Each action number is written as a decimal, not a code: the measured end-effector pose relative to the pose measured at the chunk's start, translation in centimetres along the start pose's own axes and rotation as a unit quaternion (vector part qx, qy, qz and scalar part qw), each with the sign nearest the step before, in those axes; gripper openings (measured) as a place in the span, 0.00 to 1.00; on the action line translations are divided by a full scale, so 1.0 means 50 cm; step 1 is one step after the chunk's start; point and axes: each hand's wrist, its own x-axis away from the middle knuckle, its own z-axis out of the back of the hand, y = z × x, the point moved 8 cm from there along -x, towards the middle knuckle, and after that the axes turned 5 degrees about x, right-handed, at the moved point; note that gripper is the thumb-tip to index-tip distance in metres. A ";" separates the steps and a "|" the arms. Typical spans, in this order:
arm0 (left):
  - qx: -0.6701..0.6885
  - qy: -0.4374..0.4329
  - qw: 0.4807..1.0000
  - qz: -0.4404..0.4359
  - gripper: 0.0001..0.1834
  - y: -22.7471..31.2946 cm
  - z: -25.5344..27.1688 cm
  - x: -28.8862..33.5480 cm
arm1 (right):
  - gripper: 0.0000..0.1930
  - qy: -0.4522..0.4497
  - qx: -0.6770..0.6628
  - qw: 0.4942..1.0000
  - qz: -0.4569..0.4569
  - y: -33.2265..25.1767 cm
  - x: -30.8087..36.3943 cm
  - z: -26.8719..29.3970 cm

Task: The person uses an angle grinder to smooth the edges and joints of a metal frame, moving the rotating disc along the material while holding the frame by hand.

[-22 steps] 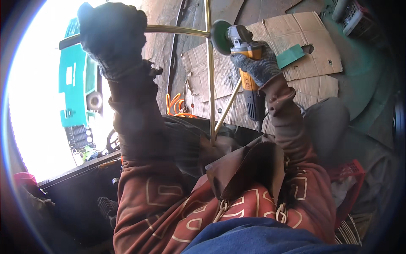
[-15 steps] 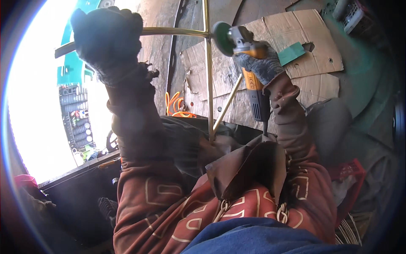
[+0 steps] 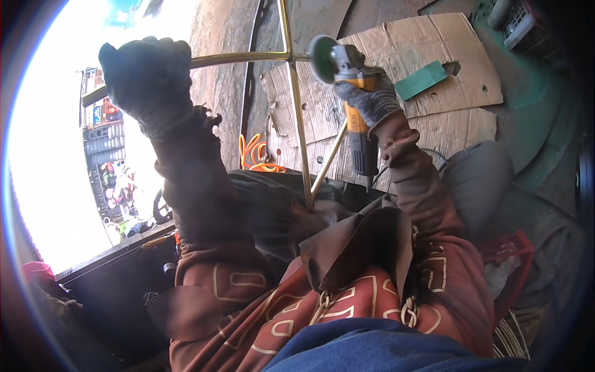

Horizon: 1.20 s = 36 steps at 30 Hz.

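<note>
My left hand (image 3: pixel 149 84), in a dark work glove, is closed round one arm of a gold-coloured metal tube frame (image 3: pixel 297 124). The tubes cross to the right of that hand, and the frame's lower end comes down by my lap. In a grey knitted glove, my right hand (image 3: pixel 374 96) grips a yellow and black angle grinder (image 3: pixel 361 139). Its green disc (image 3: pixel 322 59) faces the tube crossing, close to the short stub on its right; whether they touch I cannot tell. The grinder's body hangs downward, its cord trailing toward my lap.
Flattened cardboard (image 3: pixel 458 62) covers the floor ahead, with a green piece (image 3: pixel 421 80) on it. An orange cord (image 3: pixel 254 155) lies coiled left of the cardboard. At my right stands a red plastic crate (image 3: pixel 517 260); a dark box edge (image 3: pixel 118 251) runs along my left.
The tube frame has tilted left, its crossing shifting left and slightly down. My left hand has come down a little, and the grinder has moved slightly left with my right hand.
</note>
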 end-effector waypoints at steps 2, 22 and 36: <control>0.247 -0.038 0.967 0.059 0.07 -0.017 -0.013 -0.004 | 0.20 0.061 0.056 0.993 -0.078 0.022 -0.007 0.052; -0.208 -0.025 0.970 -0.121 0.09 0.088 -0.019 -0.045 | 0.14 0.103 0.052 0.989 -0.090 0.150 -0.022 0.120; -0.396 -0.073 0.907 -0.120 0.07 0.038 -0.033 -0.052 | 0.31 -0.026 0.083 0.996 -0.005 0.031 0.003 -0.033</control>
